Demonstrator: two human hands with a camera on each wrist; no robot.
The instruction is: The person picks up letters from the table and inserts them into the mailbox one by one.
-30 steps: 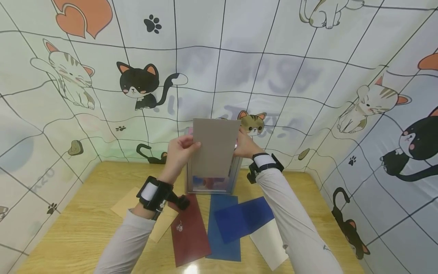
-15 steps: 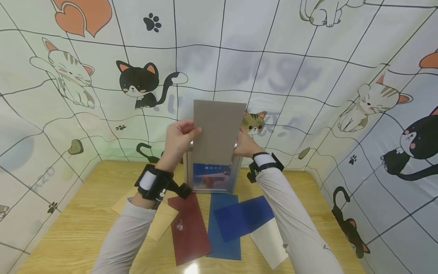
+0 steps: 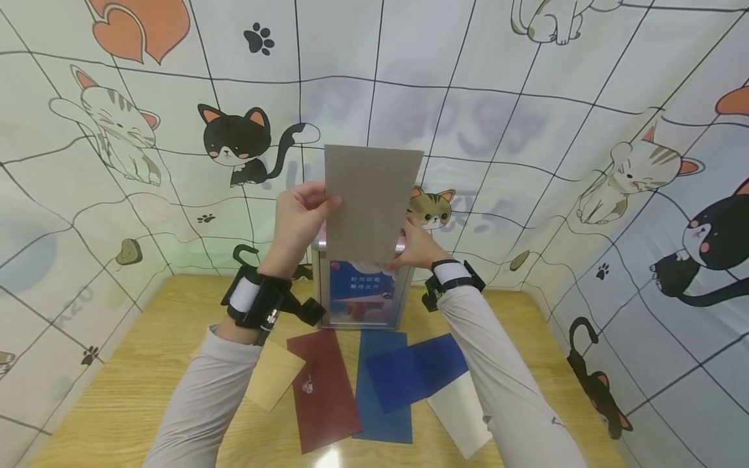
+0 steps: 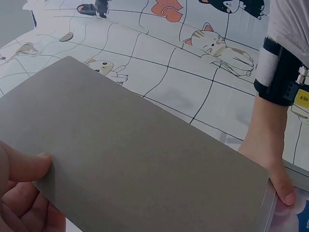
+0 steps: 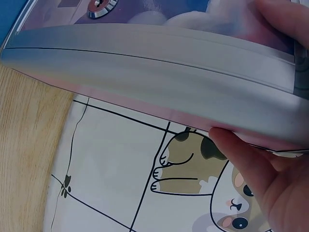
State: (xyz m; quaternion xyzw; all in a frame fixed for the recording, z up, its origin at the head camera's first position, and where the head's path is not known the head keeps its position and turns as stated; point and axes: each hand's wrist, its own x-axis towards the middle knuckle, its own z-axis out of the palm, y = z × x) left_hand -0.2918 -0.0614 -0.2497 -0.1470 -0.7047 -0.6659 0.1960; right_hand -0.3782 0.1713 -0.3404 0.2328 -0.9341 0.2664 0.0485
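Note:
My left hand (image 3: 301, 214) pinches the left edge of a stiff grey card (image 3: 371, 201) between thumb and fingers. The card stands upright in front of the top of a silver-framed box (image 3: 363, 292), whose front carries a blue picture with white lettering. In the left wrist view, the thumb (image 4: 34, 166) lies flat on the card's plain face. My right hand (image 3: 418, 247) grips the box at its upper right corner, thumb on the front and fingers behind. A round keyhole lock (image 5: 101, 6) shows on the box's side in the right wrist view.
On the wooden table (image 3: 146, 390) before the box lie a dark red envelope-like sheet (image 3: 324, 403) with a small silvery item (image 3: 307, 385) on it, a blue sheet (image 3: 383, 419), a darker blue one (image 3: 418, 370), a cream one (image 3: 462, 416) and a tan one (image 3: 272, 374). Cat-print cloth (image 3: 374, 117) hangs behind.
My left hand has raised the grey card, drifting slightly left, so the picture and lettering on the box front now show. My right hand stays at the box's corner.

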